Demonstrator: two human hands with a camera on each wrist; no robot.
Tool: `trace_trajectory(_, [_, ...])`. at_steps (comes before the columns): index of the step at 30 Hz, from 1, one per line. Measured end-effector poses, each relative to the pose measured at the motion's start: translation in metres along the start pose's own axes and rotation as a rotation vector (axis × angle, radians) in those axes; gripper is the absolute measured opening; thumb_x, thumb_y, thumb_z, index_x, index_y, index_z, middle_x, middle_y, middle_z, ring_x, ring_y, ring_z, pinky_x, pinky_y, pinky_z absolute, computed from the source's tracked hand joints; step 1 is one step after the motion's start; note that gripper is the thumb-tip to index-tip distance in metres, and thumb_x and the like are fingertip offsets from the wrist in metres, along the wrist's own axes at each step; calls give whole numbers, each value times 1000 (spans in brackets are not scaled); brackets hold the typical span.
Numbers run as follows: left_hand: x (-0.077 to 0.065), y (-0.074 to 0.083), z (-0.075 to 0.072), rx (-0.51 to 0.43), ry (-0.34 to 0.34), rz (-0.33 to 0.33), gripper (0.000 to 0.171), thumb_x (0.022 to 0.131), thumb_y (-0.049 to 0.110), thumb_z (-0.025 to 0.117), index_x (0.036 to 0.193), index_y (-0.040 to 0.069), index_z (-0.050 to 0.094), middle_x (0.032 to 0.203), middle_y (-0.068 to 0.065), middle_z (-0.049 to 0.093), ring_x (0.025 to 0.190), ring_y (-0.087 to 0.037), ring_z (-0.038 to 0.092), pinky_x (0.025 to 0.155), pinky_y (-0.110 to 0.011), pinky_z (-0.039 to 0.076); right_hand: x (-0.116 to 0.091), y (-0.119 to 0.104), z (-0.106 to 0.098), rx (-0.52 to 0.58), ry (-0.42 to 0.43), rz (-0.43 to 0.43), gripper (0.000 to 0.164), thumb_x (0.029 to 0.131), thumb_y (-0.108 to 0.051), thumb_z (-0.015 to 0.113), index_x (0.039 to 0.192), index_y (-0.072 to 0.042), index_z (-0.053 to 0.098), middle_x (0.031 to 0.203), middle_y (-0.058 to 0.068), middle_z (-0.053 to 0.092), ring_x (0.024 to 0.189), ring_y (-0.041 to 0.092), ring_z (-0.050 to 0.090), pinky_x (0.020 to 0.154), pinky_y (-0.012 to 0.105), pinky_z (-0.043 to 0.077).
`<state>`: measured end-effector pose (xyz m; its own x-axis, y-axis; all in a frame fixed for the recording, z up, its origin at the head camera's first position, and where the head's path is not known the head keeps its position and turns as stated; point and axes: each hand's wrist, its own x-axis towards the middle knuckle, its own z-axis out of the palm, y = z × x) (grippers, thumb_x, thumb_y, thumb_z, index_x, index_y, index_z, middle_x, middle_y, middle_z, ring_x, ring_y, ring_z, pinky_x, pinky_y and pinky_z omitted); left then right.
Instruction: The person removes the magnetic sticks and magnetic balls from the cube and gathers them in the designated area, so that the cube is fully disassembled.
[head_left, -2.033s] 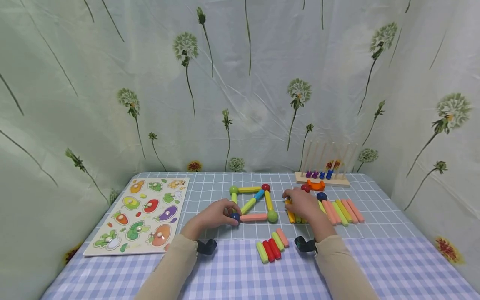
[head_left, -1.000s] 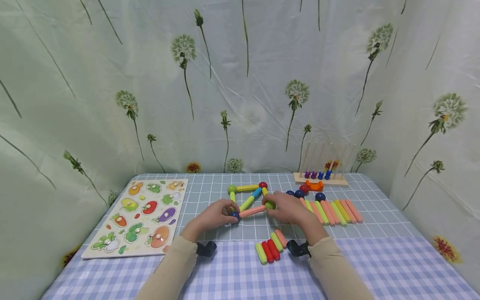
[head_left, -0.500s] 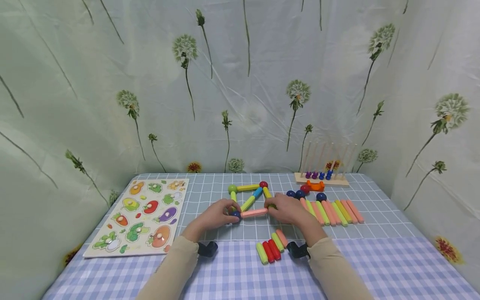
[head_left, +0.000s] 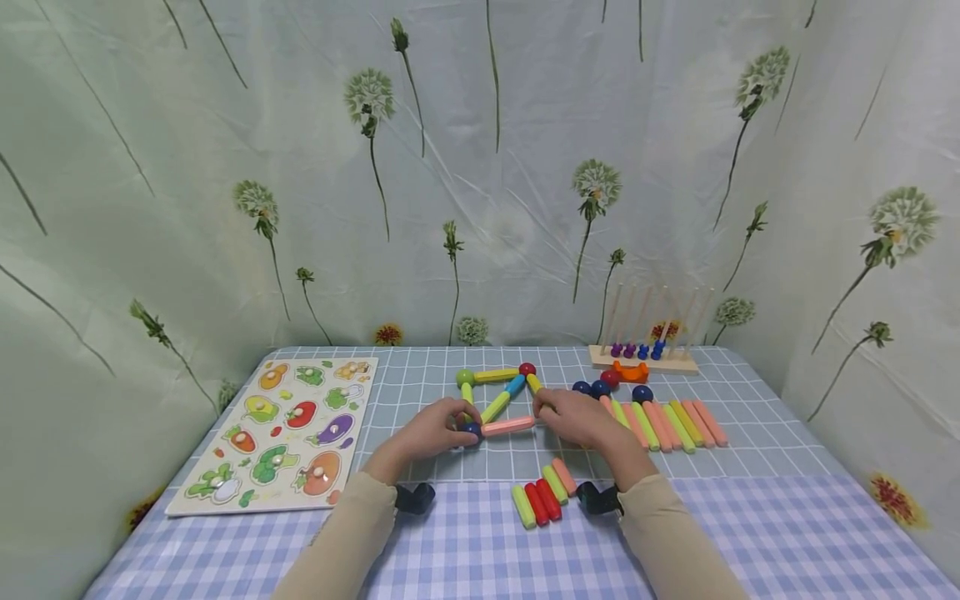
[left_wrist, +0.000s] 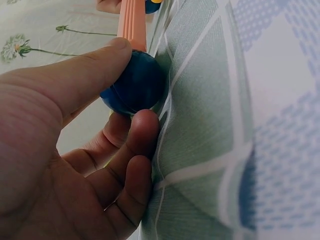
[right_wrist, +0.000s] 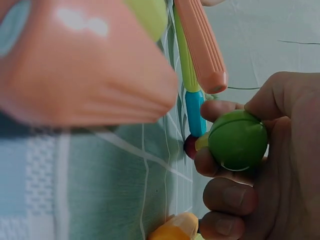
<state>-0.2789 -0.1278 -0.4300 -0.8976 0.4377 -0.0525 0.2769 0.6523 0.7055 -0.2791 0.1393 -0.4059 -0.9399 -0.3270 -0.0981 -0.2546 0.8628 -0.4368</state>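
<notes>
My left hand (head_left: 435, 429) pinches a dark blue ball (left_wrist: 135, 82) between thumb and fingers at the near left corner of a stick-and-ball frame. A pink stick (head_left: 508, 427) runs from this ball toward my right hand (head_left: 573, 417). That hand grips a green ball (right_wrist: 239, 140), hidden beneath it in the head view. The stick's far end stands apart from the green ball. The frame also has a lime ball (head_left: 464, 378), a red ball (head_left: 527, 369), yellow sticks (head_left: 496, 376) and a lime-and-blue diagonal (head_left: 494, 407).
Several loose sticks (head_left: 654, 425) lie in a row on the right, with blue balls (head_left: 600, 389) and an orange piece (head_left: 632, 372) behind. A pegged wooden stand (head_left: 678, 364) is farther back. Short sticks (head_left: 543, 498) lie in front; a vegetable puzzle board (head_left: 251, 492) is on the left.
My right hand has moved left from the loose sticks to the frame's green ball. The pink stick's right end has parted from that ball and tilted up. My left hand stays on the blue ball.
</notes>
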Motion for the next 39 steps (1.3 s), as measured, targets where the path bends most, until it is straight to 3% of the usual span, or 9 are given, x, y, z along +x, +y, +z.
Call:
trace_trajectory(6, [0,0,0,6,4,-11,19,89,26,76,107,26,69,98,0,61,87,-18,54,74,-32,44,0,0,0,33,-30,1,19,97,-25,52,110,-22,66,90,0,59,77,18,52,65,30,40])
trace_trajectory(11, [0,0,0,6,4,-3,20,89,26,77,107,25,69,98,0,61,86,-18,53,74,-32,44,0,4,-2,72,-9,51,31,95,-32,61,124,-24,57,96,3,61,77,19,54,64,29,44])
trace_trajectory(17, [1,-2,1,2,5,-4,19,89,26,77,106,26,69,97,0,61,86,-18,53,73,-32,44,1,12,-11,63,100,66,43,89,-38,73,124,-21,55,104,4,65,85,18,58,76,34,55])
trace_trajectory(24, [2,-3,2,3,9,-9,19,88,27,77,106,26,69,97,0,60,87,-18,53,75,-32,44,-2,36,-23,104,259,116,40,93,-38,70,127,-21,60,116,8,64,102,25,59,91,48,53])
trace_trajectory(33, [1,-2,3,7,12,-22,20,88,28,77,106,27,69,99,1,61,89,-19,53,77,-33,45,-13,68,-41,72,384,292,44,98,-34,61,138,-15,54,128,20,54,110,38,56,87,54,52])
trace_trajectory(39, [2,-2,3,3,11,-23,19,88,28,77,106,27,69,99,1,61,90,-19,53,78,-34,45,-16,82,-45,70,372,413,49,98,-28,60,142,-9,49,137,25,50,121,43,50,93,59,50])
